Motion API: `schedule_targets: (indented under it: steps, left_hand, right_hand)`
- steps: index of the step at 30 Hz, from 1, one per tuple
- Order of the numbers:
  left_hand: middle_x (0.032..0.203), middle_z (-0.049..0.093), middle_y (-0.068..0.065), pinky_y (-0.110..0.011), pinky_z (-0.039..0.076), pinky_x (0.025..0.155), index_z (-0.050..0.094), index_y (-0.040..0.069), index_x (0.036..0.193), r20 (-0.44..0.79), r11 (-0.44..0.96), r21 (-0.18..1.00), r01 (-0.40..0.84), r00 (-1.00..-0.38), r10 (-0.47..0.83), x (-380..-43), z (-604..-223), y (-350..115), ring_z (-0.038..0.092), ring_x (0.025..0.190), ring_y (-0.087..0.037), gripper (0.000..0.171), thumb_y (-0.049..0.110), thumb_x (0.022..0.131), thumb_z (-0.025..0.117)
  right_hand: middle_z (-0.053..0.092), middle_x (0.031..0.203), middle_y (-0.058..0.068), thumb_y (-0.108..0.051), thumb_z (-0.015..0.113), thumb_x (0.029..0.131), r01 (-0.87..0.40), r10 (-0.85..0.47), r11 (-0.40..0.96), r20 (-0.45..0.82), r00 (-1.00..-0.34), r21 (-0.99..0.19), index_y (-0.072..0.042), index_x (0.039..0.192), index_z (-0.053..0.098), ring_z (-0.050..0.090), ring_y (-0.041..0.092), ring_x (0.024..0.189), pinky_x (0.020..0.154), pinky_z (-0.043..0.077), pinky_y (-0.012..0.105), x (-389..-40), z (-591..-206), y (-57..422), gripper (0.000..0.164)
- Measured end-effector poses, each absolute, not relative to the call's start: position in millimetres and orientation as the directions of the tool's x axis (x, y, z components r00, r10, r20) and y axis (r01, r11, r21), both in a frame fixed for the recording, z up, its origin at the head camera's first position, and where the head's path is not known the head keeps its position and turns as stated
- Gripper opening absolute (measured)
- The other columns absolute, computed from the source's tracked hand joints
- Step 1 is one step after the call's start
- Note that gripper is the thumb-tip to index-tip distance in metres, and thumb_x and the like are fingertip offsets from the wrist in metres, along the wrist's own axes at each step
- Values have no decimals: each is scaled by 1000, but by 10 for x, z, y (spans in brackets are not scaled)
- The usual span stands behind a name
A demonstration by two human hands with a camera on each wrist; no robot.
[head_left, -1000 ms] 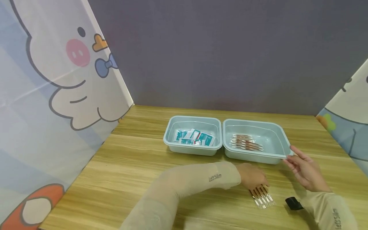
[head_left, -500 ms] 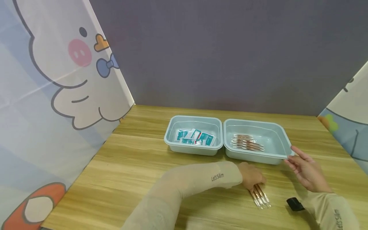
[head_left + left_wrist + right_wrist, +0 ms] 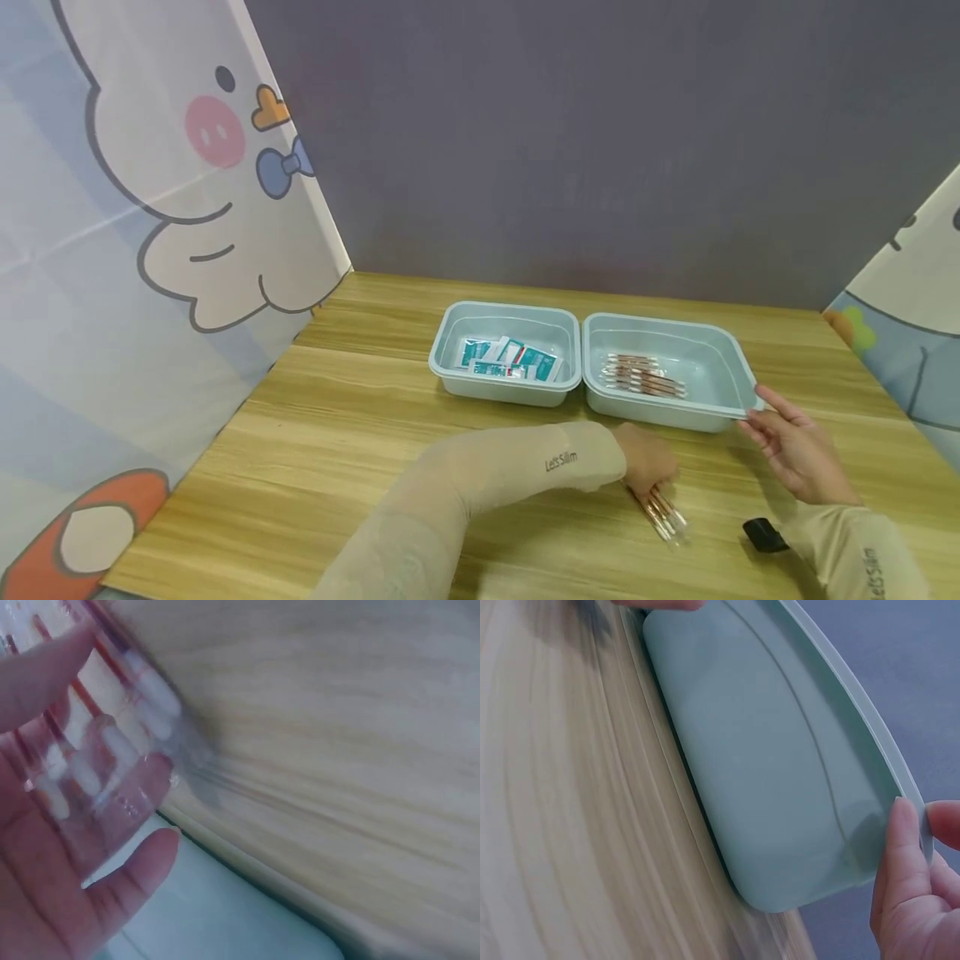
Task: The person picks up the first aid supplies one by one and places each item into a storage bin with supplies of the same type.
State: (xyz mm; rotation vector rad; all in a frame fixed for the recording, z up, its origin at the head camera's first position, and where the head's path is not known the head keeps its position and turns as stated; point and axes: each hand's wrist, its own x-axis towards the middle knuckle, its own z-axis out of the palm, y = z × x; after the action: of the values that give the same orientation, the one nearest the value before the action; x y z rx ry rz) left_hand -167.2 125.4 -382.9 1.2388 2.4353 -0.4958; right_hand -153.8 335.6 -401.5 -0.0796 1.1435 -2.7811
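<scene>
My left hand [image 3: 647, 462] reaches across in front of the right-hand tub and holds a strip of cotton swabs [image 3: 663, 517] in clear wrapping. White tips and reddish-brown sticks show between thumb and fingers in the left wrist view, where the swabs [image 3: 154, 694] look slightly blurred. My right hand [image 3: 802, 457] grips the near right corner of the light blue plastic tub [image 3: 708, 371]; in the right wrist view, thumb and fingers pinch its rim [image 3: 909, 780]. Several more wrapped swabs [image 3: 641, 379] lie inside that tub, toward its left side.
A second light blue tub [image 3: 502, 390] stands directly left of the first, with several teal-and-white sachets [image 3: 510, 358] in it. Both rest on a wood-grain table [image 3: 337, 417]. A grey wall [image 3: 562, 150] rises behind, with cartoon-printed sheets at both sides.
My left hand has drawn a little to the left with the swab strip; fewer swab ends show below the fingers than before. My right hand stays on the tub's corner.
</scene>
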Motion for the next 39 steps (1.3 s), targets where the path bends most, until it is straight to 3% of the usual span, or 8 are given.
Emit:
schedule_targets:
  steps: [6, 10, 13, 17, 23, 29, 39]
  left_hand:
    - [67, 26, 6, -20, 16, 49, 34, 20, 64, -393, 506, -68, 860, -489, 779, -1747, -3740, 1145, 24, 60, -7, 41, 13, 88, 68]
    - [71, 42, 12, -13, 27, 52, 53, 25, 71, -347, 523, 15, 852, -486, 802, -1762, -3714, 1096, 36, 64, -1, 25, 20, 89, 69]
    - [84, 59, 18, -7, 38, 62, 70, 28, 90, -286, 551, 139, 823, -500, 818, -1795, -3683, 1033, 49, 74, 4, 4, 24, 91, 68]
    - [102, 66, 17, -4, 41, 73, 71, 25, 113, -182, 576, 265, 773, -547, 817, -1915, -3547, 942, 57, 81, 6, 21, 26, 92, 67]
    - [97, 65, 12, -6, 44, 67, 67, 23, 120, -143, 660, 430, 616, -676, 723, -2102, -3298, 827, 62, 52, -8, 29, 30, 92, 66]
    - [80, 60, 8, -11, 47, 56, 67, 18, 119, -90, 625, 514, 587, -688, 720, -2200, -3215, 761, 60, 51, -6, 29, 27, 92, 65]
    - [85, 58, 6, -12, 49, 56, 62, 16, 129, -89, 635, 510, 581, -698, 710, -2397, -3161, 705, 60, 54, -6, 36, 23, 94, 63]
  right_hand:
    - [59, 88, 13, 16, 42, 95, 93, -157, -696, 26, -987, -712, -8, 108, 72, 65, 19, 78, 78, 57, 24, -1537, -4026, 3354, 41]
    - [59, 89, 13, 16, 38, 96, 96, -158, -692, 20, -987, -715, -8, 107, 73, 65, 19, 78, 78, 57, 24, -1495, -4064, 3362, 44]
    - [60, 89, 13, 16, 37, 96, 98, -166, -697, 26, -986, -710, -7, 109, 72, 65, 20, 78, 78, 57, 25, -1480, -4099, 3357, 44]
    - [62, 87, 15, 16, 35, 96, 88, -187, -712, 68, -980, -697, -5, 111, 70, 66, 21, 78, 76, 58, 26, -1502, -4099, 3344, 43]
    - [61, 87, 14, 14, 38, 97, 66, -183, -702, 91, -979, -709, -7, 113, 70, 66, 21, 78, 76, 58, 26, -1542, -4065, 3347, 41]
    - [62, 87, 14, 14, 38, 97, 76, -186, -685, 73, -980, -725, -8, 112, 70, 66, 22, 79, 75, 58, 25, -1532, -4072, 3365, 42]
    - [62, 88, 15, 14, 37, 97, 90, -214, -703, 90, -973, -705, -7, 113, 70, 67, 23, 80, 76, 58, 26, -1555, -4068, 3353, 42]
